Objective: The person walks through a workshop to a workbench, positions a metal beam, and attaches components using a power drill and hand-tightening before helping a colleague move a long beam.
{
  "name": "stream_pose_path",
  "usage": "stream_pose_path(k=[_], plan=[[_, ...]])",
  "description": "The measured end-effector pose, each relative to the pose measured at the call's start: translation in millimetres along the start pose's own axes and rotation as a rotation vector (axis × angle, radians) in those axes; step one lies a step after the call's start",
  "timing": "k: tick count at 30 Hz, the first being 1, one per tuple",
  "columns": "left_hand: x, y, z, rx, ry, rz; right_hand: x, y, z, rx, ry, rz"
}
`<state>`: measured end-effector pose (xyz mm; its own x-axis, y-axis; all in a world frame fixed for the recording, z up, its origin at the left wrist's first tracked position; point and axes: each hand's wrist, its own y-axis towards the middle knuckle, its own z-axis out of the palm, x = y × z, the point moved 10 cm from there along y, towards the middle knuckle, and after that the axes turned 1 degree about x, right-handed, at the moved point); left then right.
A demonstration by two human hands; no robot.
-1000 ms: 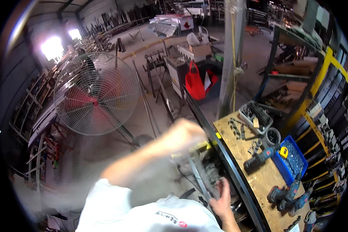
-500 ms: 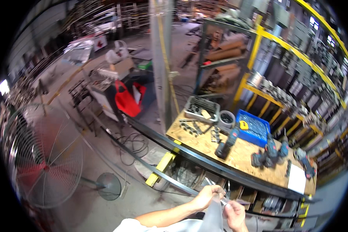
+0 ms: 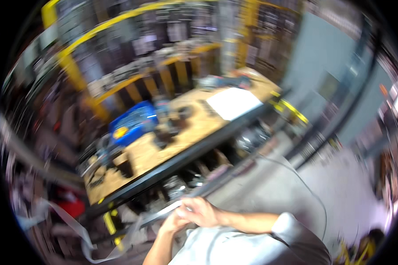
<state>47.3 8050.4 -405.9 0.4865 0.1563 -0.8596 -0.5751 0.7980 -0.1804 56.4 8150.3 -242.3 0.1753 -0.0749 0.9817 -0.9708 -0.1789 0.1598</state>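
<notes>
My left hand [image 3: 173, 221] and my right hand [image 3: 202, 212] are together in front of my body, blurred by motion. Both have curled fingers, and the right overlaps the left. A pale, shiny strip [image 3: 160, 214] runs into the left hand's fingers. From it a long, translucent film strip [image 3: 77, 227] trails off to the left in loose curves. What the right fingers pinch is hidden. Just beyond the hands, a grey metal bar [image 3: 221, 182] slants up to the right.
Past the hands stands a wooden-topped workbench [image 3: 141, 154] with a dark front rail. On it are a blue bin [image 3: 134, 123], power drills [image 3: 163, 126], an angle grinder [image 3: 225, 82] and a white sheet [image 3: 234, 103]. A cable [image 3: 311, 194] curves over the floor at right.
The view has swung right, bringing the bench left and the grey panels into sight. My hands have come closer together, and the film strip now trails leftward instead of hanging toward my body.
</notes>
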Motion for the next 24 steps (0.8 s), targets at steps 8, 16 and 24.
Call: stream_pose_path(k=[8, 16, 24], plan=[[-106.3, 122.4, 203.2, -0.081, 0.261, 0.766, -62.2, -130.7, -267.8, -0.753, -0.345, 0.059], [-20.7, 282.4, 312.4, 0.357, 0.281, 0.078, -19.5, -164.6, -352.5, -0.709, 0.179, -0.308], [-4.7, 372.8, 338.8, 0.152, 0.535, 0.121, -41.3, -221.5, -502.3, -1.347, -0.106, 0.006]])
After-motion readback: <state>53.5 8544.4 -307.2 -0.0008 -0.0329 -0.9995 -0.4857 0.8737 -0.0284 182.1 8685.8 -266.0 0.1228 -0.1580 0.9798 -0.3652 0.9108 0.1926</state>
